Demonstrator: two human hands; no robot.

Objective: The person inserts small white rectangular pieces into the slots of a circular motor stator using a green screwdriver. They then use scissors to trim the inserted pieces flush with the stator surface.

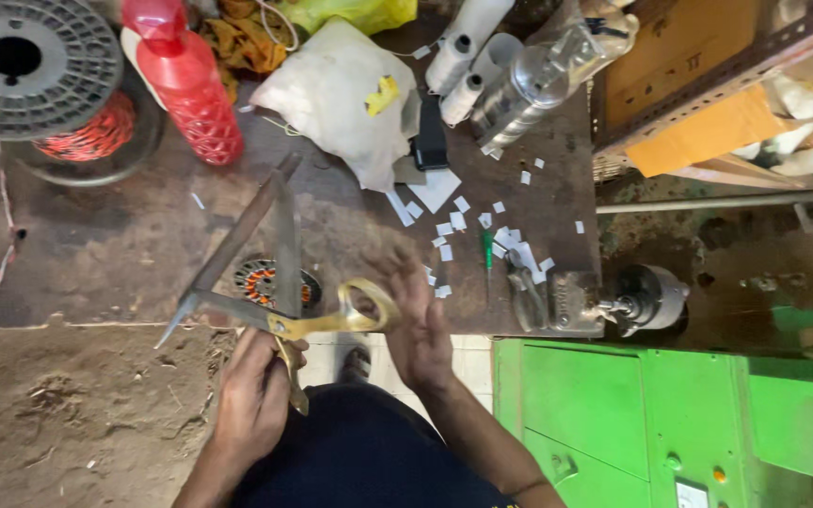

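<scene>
My left hand grips the lower gold handle of a large pair of scissors. Its steel blades are spread wide, one pointing up and one pointing left. A long grey metal strip lies slanted across the blades. My right hand is blurred, with its fingers spread, right beside the upper gold handle loop; I cannot tell if it touches the loop. Under the scissors, a round motor stator with copper windings sits on the brown workbench.
Small white paper pieces, a green screwdriver, pliers and a bench vise lie to the right. At the back stand a red bottle, a spool of red wire and a white bag. A green cabinet stands lower right.
</scene>
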